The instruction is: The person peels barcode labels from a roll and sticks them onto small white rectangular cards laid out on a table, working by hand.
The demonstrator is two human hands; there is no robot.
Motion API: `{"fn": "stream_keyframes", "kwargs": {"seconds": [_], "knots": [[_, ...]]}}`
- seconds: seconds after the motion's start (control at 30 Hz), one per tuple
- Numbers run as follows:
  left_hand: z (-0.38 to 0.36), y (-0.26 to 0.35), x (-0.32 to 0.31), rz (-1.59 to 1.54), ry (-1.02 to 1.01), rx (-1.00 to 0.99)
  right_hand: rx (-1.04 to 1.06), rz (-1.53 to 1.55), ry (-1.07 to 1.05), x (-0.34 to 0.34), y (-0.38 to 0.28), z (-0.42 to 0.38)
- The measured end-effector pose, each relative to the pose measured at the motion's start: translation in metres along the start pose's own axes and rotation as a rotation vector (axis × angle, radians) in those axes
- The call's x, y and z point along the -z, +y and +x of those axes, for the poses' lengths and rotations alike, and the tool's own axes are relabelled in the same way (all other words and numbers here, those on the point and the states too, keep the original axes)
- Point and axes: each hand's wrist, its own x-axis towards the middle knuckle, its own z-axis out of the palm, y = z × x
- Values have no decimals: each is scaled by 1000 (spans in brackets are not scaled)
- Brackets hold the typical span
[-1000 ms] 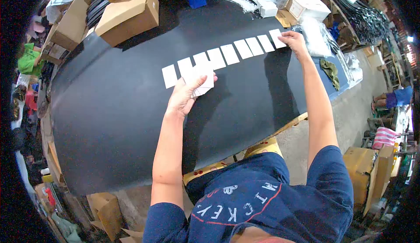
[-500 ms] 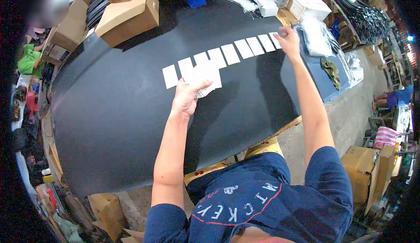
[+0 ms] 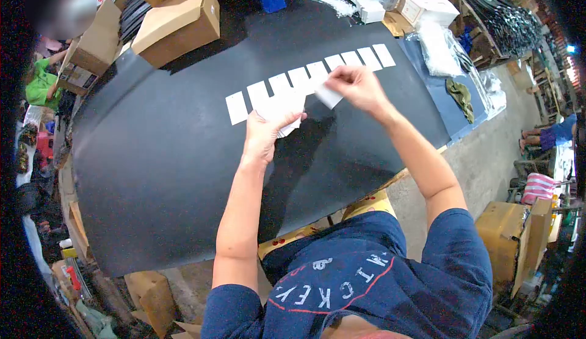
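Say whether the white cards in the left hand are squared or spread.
Slightly spread: the white cards show staggered lower edges near the left hand.

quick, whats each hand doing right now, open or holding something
Left hand: closed, holding a stack of white cards.
Right hand: closed, pinching a blurred white card.

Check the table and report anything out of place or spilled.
The loose white strands near the blue tape dispenser are fanned out unevenly, almost like a spill, unlike the orderly row of white cards. The olive cloth at right lies crumpled.
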Motion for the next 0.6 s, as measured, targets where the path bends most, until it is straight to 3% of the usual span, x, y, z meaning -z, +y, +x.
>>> {"fn": "stream_keyframes", "kwargs": {"seconds": [0.1, 0.17, 0.27, 0.4, 0.53, 0.6], "knots": [[3, 4, 9, -5, 6, -27, 24, -270, 315, 68, 31, 25], [4, 4, 9, -118, 47, -25, -32, -118, 422, 120, 59, 37], [4, 4, 6, -203, 24, 71, -54, -272, 489, 186, 123, 57], [6, 0, 7, -208, -73, 144, -183, -345, 526, 192, 135, 63], [3, 3, 5, -154, -30, 121, -282, -514, 575, 178, 138, 63], [4, -1, 9, -156, 34, 72, -191, -989, 788, 164, 131, 58]]}}
